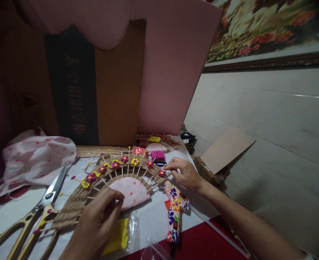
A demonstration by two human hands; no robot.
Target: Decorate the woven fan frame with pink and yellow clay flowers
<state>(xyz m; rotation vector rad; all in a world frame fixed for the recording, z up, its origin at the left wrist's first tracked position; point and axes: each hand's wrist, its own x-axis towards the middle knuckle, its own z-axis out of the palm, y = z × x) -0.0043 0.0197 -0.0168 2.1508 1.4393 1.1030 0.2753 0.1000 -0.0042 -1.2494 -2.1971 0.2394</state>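
Observation:
A woven jute arch (75,200) with wooden sticks and small pink and yellow clay flowers lies on the white table (154,220). A pink dotted fabric half-round (132,191) fills its middle. My left hand (97,220) rests on the arch's lower part, fingers curled against the fabric piece. My right hand (185,173) pinches at the arch's right end beside a pink flower (162,173); whatever the fingertips hold is too small to name. A flower-patterned glue gun (174,209) lies just below that hand.
Gold-handled scissors (32,216) lie at the left. Yellow clay in a plastic wrap (118,234) sits under my left wrist. Coloured clay packs (156,155) lie behind the arch. Dotted cloth (35,155) is heaped at left. Cardboard and pink board (173,72) stand behind.

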